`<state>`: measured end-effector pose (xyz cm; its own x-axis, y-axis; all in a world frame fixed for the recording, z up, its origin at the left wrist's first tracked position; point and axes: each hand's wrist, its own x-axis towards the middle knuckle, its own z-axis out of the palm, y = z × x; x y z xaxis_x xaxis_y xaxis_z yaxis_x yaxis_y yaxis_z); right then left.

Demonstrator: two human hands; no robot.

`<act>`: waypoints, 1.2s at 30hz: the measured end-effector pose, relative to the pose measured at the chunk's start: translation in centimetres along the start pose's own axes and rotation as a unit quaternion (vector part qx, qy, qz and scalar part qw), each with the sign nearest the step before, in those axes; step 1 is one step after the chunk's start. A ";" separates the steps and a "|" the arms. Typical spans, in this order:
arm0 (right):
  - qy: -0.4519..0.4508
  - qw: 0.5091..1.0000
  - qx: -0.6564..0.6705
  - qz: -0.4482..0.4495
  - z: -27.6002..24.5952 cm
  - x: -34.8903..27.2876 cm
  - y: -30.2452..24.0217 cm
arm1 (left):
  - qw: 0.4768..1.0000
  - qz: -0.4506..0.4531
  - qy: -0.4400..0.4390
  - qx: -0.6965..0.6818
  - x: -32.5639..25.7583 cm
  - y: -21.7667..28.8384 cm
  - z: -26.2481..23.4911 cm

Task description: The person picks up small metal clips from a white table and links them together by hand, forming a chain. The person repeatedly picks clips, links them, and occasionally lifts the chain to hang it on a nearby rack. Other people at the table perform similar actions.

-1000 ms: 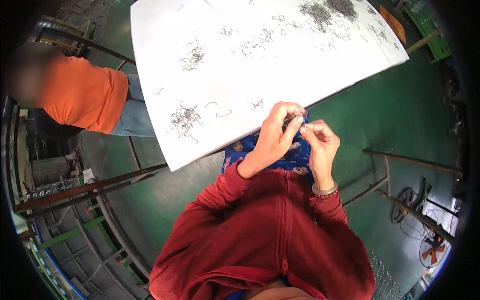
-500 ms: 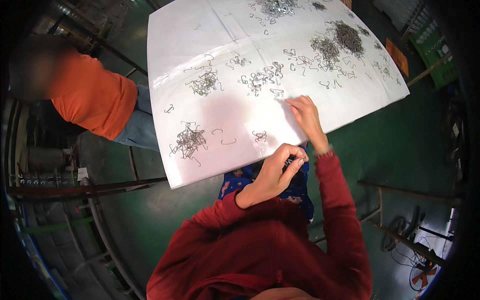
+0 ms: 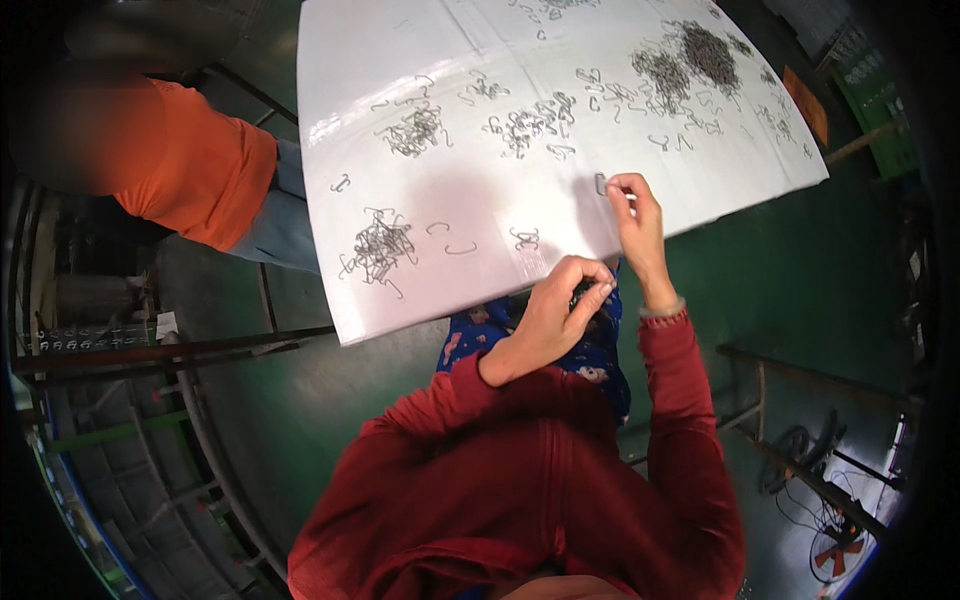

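Observation:
My right hand [image 3: 637, 208] is above the near right part of the white-covered table [image 3: 420, 40], pinching a small bent metal hook [image 3: 601, 184] between thumb and fingertips. My left hand [image 3: 560, 315] is at the table's near edge, curled with thumb and forefinger pressed together; whatever is in that pinch is too small to name. Past my right hand lies a loose cluster of wire hooks [image 3: 530, 128]. A few hooks [image 3: 524, 238] lie together beyond my left hand, close to the near edge. To the left sits a tangled pile of hooks [image 3: 382, 245].
More wire hooks lie in a pile [image 3: 414, 130] at left and in dense dark heaps [image 3: 708, 55] at far right. A person in an orange top [image 3: 195, 165] stands at the table's left side. Metal rails [image 3: 170, 370] run low on the left; a fan [image 3: 838, 555] is at lower right.
My right hand has drawn back from the hook cluster toward me and slightly right, with a hook now showing in its fingers. My left hand keeps its pinch. The whole view has shifted slightly.

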<state>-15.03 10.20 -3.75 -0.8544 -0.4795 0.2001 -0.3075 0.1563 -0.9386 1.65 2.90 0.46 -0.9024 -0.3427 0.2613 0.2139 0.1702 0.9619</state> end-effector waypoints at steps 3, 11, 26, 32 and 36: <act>-0.006 0.992 0.126 0.028 -2.8 -5.3 -4.3 | 1.000 -0.006 -0.008 0.001 -0.3 -0.9 0.4; -0.004 1.000 0.020 -0.017 -2.6 -9.7 -9.2 | 0.999 0.035 -0.007 -0.014 0.3 -0.2 0.3; 0.022 0.993 0.117 -0.011 -1.3 -9.0 -10.0 | 0.892 -0.092 0.189 0.401 11.1 -10.9 -16.2; 0.044 0.990 0.136 0.005 -1.5 -9.8 -9.4 | 0.826 -0.034 0.153 0.541 14.3 -18.9 -20.1; 0.063 0.983 0.169 0.034 -1.3 -10.6 -8.6 | 0.873 0.000 0.122 0.472 13.9 -16.0 -17.7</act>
<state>-3.84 15.06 2.55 -0.9202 -0.3633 0.1460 -0.1083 -0.1221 -0.9866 -7.66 -20.97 -9.91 -0.7718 -0.5093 0.3807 -0.2937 0.8165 0.4970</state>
